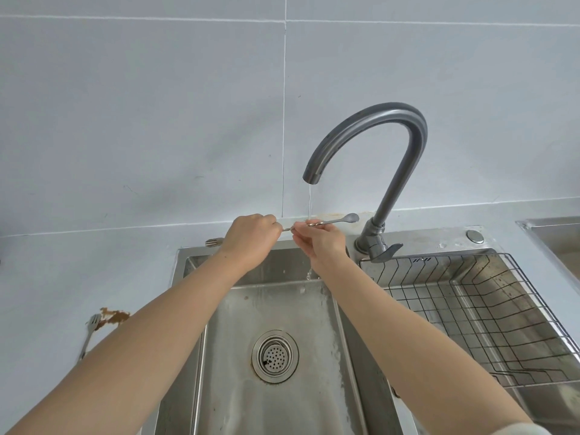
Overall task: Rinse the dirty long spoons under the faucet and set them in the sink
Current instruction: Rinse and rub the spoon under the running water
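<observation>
A thin long metal spoon [340,220] is held level under the grey faucet [389,171], its small bowl pointing right. My left hand [251,240] grips the handle end. My right hand [323,241] pinches the twisted middle of the handle, where a thin stream of water [310,202] lands. Both hands are above the back of the steel sink [238,309], whose round drain [275,356] lies below. The faucet lever [387,251] sits at the base.
A fork [91,334] lies on the counter at left beside a brown stain [114,315]. Another fork's tines [213,242] show behind my left hand on the sink rim. A black wire rack [489,315] fills the right basin. A second steel tray [555,240] is far right.
</observation>
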Tool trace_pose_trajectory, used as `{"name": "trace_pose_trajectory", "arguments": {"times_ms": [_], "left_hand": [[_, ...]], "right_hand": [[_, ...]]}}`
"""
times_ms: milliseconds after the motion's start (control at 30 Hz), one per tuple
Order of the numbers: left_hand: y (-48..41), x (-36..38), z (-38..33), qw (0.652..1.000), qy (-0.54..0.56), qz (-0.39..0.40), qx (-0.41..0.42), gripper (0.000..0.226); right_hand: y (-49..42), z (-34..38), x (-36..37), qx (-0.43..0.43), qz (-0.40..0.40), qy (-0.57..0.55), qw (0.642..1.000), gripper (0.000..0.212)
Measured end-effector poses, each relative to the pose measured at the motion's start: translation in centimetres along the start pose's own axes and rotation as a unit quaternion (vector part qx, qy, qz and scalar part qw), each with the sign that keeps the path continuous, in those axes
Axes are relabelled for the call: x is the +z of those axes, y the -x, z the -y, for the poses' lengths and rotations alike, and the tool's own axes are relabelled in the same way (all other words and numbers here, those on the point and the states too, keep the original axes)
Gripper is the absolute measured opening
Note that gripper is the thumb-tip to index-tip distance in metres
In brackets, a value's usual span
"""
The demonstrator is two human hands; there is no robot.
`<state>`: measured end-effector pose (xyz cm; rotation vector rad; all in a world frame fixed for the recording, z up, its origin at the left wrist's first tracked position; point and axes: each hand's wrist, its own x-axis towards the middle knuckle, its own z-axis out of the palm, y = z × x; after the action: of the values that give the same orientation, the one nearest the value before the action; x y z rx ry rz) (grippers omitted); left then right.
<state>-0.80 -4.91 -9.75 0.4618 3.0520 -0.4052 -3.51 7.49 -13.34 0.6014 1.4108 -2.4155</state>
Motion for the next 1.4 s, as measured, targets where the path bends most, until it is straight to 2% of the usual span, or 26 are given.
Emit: {"name": "trace_pose_trajectory", "arguments": {"times_ms": [133,233,533,700,867,933,1033,1133,1267,1400], "left_hand": [[0.4,0.0,0.5,1.0,0.007,-0.014,-0.007,0.025],[0.7,0.0,1.0,0.999,0.016,-0.026,-0.015,0.025],[1.2,1.5,2.7,0.995,0.071,-0.073,-0.015,0.018],[1.3,1.8,3.0,0.993,0.076,-0.08,-0.039,0.02],[1.9,2.5,4.0,0.992,0.069,-0.094,-0.048,0.018],[2.4,2.4,4.4,0.993,0.067,-0.086,-0.05,0.023],[2.6,2.9,5.0,0.992,0.067,-0.099,-0.05,0.035],[2.6,3.0,5.4,0.989,0.05,-0.13,-0.039,0.044],[2.9,3.6,6.2,0.989,0.045,-0.134,-0.05,0.045],[3.1,3.8,7.2,0.986,0.052,-0.143,-0.069,0.045]], "right_hand": [[0.0,0.1,0.3,0.016,-0.009,-0.013,1.0,0.014],[0.0,0.1,0.6,0.029,-0.005,-0.026,0.999,0.019],[-0.1,0.1,0.6,0.029,-0.029,-0.001,0.999,0.009],[-0.1,0.2,0.8,0.055,-0.036,-0.024,0.998,0.028],[-0.1,0.5,0.4,0.029,-0.03,-0.056,0.998,0.019],[-0.2,0.6,0.2,0.018,-0.026,-0.058,0.998,0.022],[-0.1,0.4,0.5,0.006,-0.015,-0.044,0.999,0.009],[-0.1,0.3,0.7,0.017,-0.032,-0.064,0.997,0.025],[0.2,0.4,0.5,0.002,-0.019,-0.013,1.0,0.016],[0.6,0.6,0.8,-0.033,0.009,0.059,0.998,0.021]]}}
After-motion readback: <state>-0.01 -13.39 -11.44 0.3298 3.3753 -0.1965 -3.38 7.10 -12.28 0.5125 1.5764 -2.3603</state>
